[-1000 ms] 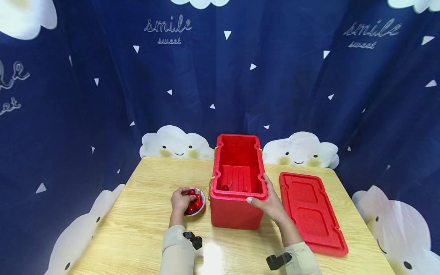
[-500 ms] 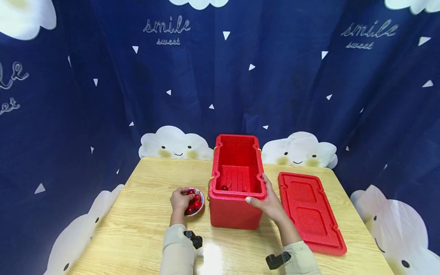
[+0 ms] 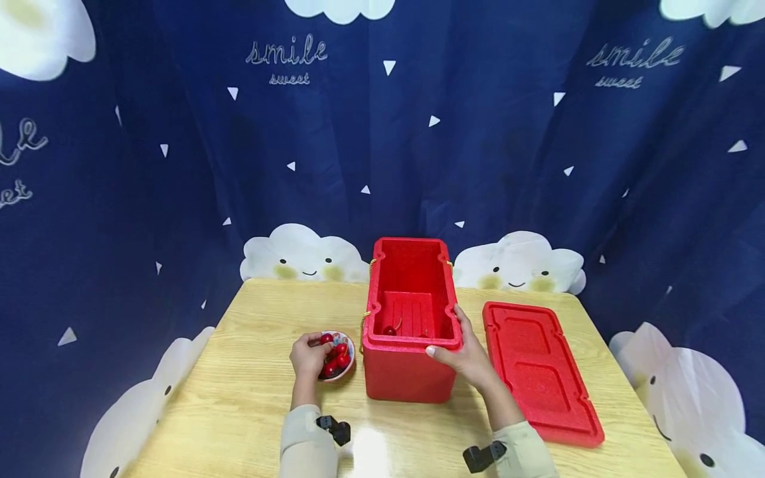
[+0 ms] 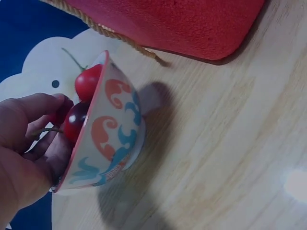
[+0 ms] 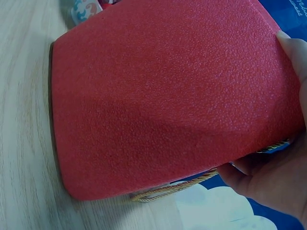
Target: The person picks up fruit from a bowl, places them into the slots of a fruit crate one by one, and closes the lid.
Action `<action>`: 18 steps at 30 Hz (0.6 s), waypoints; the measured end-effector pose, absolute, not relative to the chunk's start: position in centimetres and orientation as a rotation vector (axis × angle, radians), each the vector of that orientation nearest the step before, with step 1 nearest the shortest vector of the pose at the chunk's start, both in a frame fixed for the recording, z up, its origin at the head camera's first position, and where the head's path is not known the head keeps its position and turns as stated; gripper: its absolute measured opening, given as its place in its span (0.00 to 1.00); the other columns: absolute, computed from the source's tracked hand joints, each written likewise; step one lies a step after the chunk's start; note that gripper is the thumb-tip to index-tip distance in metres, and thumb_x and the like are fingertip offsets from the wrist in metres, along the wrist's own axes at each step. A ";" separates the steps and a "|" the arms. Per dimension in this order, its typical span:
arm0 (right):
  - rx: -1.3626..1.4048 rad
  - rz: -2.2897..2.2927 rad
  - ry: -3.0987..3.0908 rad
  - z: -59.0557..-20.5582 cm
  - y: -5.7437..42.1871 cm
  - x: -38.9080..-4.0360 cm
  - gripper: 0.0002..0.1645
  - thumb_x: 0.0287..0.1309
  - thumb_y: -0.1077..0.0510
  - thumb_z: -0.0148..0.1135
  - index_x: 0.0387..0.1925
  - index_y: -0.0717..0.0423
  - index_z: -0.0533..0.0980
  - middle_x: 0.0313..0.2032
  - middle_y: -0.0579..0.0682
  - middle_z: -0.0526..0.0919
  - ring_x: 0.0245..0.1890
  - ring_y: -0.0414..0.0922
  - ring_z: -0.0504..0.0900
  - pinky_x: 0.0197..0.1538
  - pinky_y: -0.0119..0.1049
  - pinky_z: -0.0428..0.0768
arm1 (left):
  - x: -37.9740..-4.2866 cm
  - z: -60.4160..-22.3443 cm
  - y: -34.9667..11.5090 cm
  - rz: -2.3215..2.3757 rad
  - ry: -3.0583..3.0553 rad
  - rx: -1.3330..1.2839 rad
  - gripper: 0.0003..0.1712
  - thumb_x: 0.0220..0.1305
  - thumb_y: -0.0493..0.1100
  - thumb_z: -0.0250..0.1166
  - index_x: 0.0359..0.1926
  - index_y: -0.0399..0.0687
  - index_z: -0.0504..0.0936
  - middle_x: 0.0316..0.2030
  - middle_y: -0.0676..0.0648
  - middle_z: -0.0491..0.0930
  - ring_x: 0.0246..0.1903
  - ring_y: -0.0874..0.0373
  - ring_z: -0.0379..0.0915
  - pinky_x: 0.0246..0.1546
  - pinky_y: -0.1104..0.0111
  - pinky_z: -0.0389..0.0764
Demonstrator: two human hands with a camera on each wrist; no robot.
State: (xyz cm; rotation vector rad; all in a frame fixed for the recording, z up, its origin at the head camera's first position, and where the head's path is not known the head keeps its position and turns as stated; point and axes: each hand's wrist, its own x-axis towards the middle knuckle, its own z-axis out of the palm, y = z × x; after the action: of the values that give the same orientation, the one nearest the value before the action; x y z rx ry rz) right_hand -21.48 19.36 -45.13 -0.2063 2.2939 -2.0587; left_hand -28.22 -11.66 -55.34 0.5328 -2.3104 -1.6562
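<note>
In the head view my left hand [image 3: 307, 355] is at a small patterned bowl [image 4: 112, 129] heaped with red cherries [image 3: 342, 360]. Its thumb and fingers pinch one cherry [image 4: 61, 112] at the bowl's far edge, partly hidden by the fingers. A stemmed bright cherry [image 4: 88, 82] and a darker cherry [image 4: 76, 120] show above the rim in the left wrist view. My right hand [image 3: 469, 358] grips the near right corner of a lidless red foam box [image 3: 409, 375], thumb at the front rim and fingers along the side. Inside the box lies a cherry [image 3: 390, 330], with another [image 3: 425, 333] partly behind the front rim.
A red lid [image 3: 540, 372] lies flat on the wooden table [image 3: 263, 318], right of the box. Twisted gold cords [image 5: 180, 188] hang at the box's sides. Behind the table hangs a dark blue curtain [image 3: 335, 133] with white clouds.
My left hand shifts slightly left at the bowl, with a cherry between its fingers. My right hand keeps its grip on the box. The head view tilts a little.
</note>
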 end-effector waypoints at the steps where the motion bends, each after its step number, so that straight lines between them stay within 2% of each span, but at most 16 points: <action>1: -0.217 -2.053 2.297 -44.9 19.3 -21.3 0.62 0.44 0.60 0.71 0.71 0.53 0.40 0.65 0.59 0.56 0.61 0.59 0.60 0.50 0.44 0.75 | -28.1 -55.2 -11.7 -1.660 -2.294 0.535 0.17 0.47 0.32 0.70 0.41 0.31 0.79 0.37 0.35 0.80 0.41 0.43 0.75 0.45 0.55 0.73; 7: -0.232 -2.053 2.304 -44.3 19.1 -21.0 0.61 0.45 0.62 0.69 0.71 0.56 0.39 0.65 0.61 0.55 0.61 0.61 0.59 0.50 0.45 0.75 | -28.0 -54.3 -12.0 -1.694 -2.226 0.505 0.17 0.48 0.32 0.70 0.41 0.32 0.79 0.37 0.36 0.80 0.40 0.45 0.75 0.43 0.57 0.75; 13: -0.244 -2.070 2.281 -45.2 19.3 -21.6 0.62 0.45 0.62 0.70 0.71 0.53 0.39 0.66 0.63 0.53 0.62 0.63 0.58 0.51 0.45 0.74 | -27.7 -53.1 -12.3 -1.729 -2.204 0.446 0.18 0.46 0.31 0.70 0.42 0.31 0.79 0.36 0.35 0.80 0.37 0.45 0.77 0.39 0.60 0.77; 18: -0.262 -2.079 2.302 -46.9 19.6 -22.4 0.61 0.46 0.60 0.70 0.72 0.49 0.39 0.67 0.59 0.53 0.62 0.61 0.58 0.51 0.42 0.73 | -27.1 -52.3 -12.7 -1.753 -2.230 0.441 0.18 0.47 0.30 0.68 0.43 0.32 0.79 0.38 0.35 0.79 0.38 0.46 0.75 0.40 0.60 0.75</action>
State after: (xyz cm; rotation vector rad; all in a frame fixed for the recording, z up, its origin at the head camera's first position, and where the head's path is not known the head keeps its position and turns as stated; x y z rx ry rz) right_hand -22.42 19.65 -46.92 -0.2621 2.3021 -2.0791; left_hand -27.12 -12.73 -52.31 0.4406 -2.2302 -1.7531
